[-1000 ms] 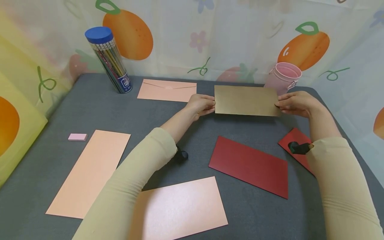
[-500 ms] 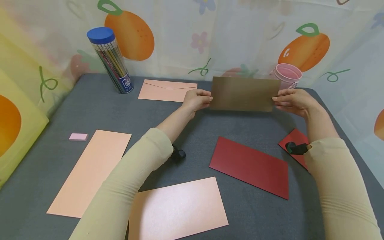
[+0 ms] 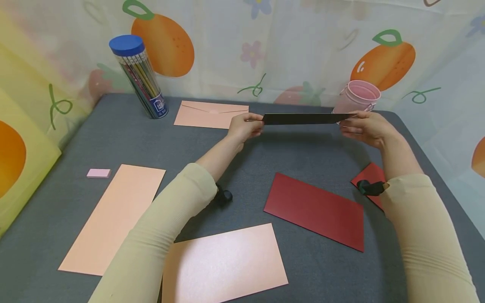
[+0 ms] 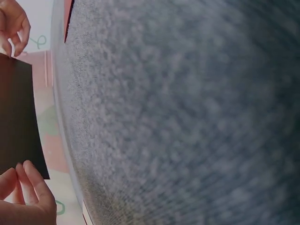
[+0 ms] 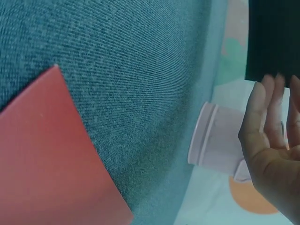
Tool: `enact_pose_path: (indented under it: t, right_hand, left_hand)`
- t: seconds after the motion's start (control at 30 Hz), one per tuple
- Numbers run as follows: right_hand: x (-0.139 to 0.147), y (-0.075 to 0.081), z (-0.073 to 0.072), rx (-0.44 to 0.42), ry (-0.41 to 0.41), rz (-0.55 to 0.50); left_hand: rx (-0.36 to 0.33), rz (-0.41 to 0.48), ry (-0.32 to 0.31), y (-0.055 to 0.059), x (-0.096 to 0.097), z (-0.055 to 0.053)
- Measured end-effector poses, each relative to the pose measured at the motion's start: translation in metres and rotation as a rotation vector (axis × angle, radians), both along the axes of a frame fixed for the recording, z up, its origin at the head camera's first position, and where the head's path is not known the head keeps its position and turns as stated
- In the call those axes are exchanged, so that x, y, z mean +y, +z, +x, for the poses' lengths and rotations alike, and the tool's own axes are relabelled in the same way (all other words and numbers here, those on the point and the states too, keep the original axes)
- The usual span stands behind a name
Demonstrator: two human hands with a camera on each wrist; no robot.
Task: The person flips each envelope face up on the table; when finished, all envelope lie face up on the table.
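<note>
Above the back of the dark grey table, a gold envelope (image 3: 301, 119) is raised between my two hands. In the head view it appears almost edge-on, with a dark, shaded side showing. My left hand (image 3: 245, 127) pinches its left end; in the left wrist view the fingertips meet the lower edge of the dark sheet (image 4: 16, 117). At the right end, my right hand (image 3: 365, 128) holds the other short edge between thumb and fingers. A pink envelope (image 3: 210, 113) with its flap showing lies beside the left hand, and a small pink bucket (image 3: 356, 96) stands behind the right.
Two pink envelopes lie nearer me, one at the left (image 3: 113, 214) and one at the front (image 3: 231, 265). A red envelope (image 3: 316, 210) lies right of centre; another red piece (image 3: 369, 176) is partly under the right forearm. A pencil tub (image 3: 140, 78) and a pink eraser (image 3: 98, 173) are at left.
The gold envelope has risen off the table area and tilted, from its broad gold face showing to nearly edge-on. Both hands have shifted slightly left with it.
</note>
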State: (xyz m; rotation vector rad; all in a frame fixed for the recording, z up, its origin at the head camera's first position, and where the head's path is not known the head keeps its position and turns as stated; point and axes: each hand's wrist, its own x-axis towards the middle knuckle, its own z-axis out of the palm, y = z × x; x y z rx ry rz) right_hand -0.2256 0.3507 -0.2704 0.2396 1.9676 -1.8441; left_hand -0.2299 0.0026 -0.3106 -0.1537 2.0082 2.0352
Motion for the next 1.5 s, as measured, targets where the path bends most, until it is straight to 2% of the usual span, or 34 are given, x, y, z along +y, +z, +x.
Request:
enact_pose_path:
  t: [0.13,0.33,0.47,0.7,0.83,1.0,1.1,1.2,1.33,1.4,1.5]
  right_hand:
    - [-0.001,-0.003,-0.001,0.027,0.033,0.007]
    - [-0.004,-0.006,0.0,0.036,0.02,0.025]
    - [-0.005,-0.007,0.0,0.035,0.016,0.021]
    - [-0.011,-0.011,-0.001,0.006,0.021,0.075]
    - [-0.014,-0.013,-0.001,-0.026,0.018,0.061]
    - [-0.017,-0.014,-0.001,-0.039,0.039,0.037]
    - [-0.019,-0.016,-0.002,-0.03,0.081,0.056]
    - [-0.02,-0.019,-0.004,-0.031,0.085,0.063]
    - [-0.021,-0.023,-0.006,-0.056,0.024,0.014]
    - [-0.021,-0.024,-0.007,-0.078,-0.02,-0.035]
    - [-0.021,-0.025,-0.007,-0.107,-0.081,-0.086]
  left_hand:
    - [-0.016,0.01,-0.007,-0.001,-0.001,-0.001]
    - [-0.051,0.0,-0.003,-0.002,-0.002,-0.004]
    - [-0.049,0.017,-0.01,-0.002,-0.005,-0.005]
    - [-0.063,0.032,-0.049,-0.003,-0.01,-0.004]
    - [-0.077,0.039,-0.056,-0.003,-0.011,-0.006]
    - [-0.099,0.028,-0.035,-0.004,-0.012,-0.009]
    - [-0.104,0.01,-0.005,-0.005,-0.011,-0.011]
    - [-0.096,0.001,0.033,-0.006,-0.01,-0.012]
    - [-0.079,-0.022,0.063,-0.007,-0.008,-0.012]
    - [-0.079,-0.054,0.05,-0.007,-0.007,-0.013]
    - [-0.087,-0.102,-0.004,-0.006,-0.006,-0.013]
